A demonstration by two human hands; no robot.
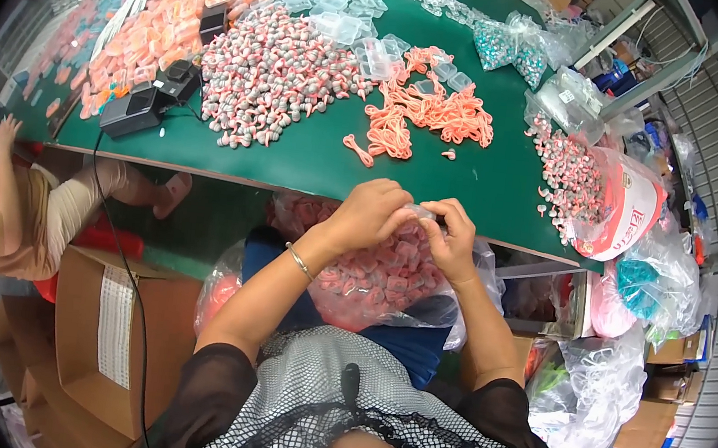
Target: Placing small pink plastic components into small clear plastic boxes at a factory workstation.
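**Mia:** What was at the very bottom of the frame?

**Ben:** The person's black and white checked top, with two arms going up from it. The left arm had a thin bracelet (300, 261) on the wrist.

**Mia:** And the hands?

**Ben:** They met in the middle of the frame. The left hand (369, 214) and the right hand (451, 234) were both pinched on one small clear case (421, 213) held between their fingertips. It was tiny and mostly hidden, so I think it was a little plastic box, but I can't be sure.

**Mia:** What was under the hands?

**Ben:** A big clear bag (370, 278) full of pink packed pieces sat on the person's lap, just below the hands.

**Mia:** And past the hands?

**Ben:** The green table (313, 161). Near its front edge, a bit above the hands, lay a tangle of pink cords (429, 113). To the left of that was a big heap of grey and pink earplugs (274, 73). A black box (133, 110) with a cable sat at the left end.

**Mia:** And far away?

**Ben:** Empty clear cases (340, 1) were piled at the top middle of the frame. An orange pile (174, 21) filled the upper left. At the left edge, another person's hand (6, 131) touched the table.
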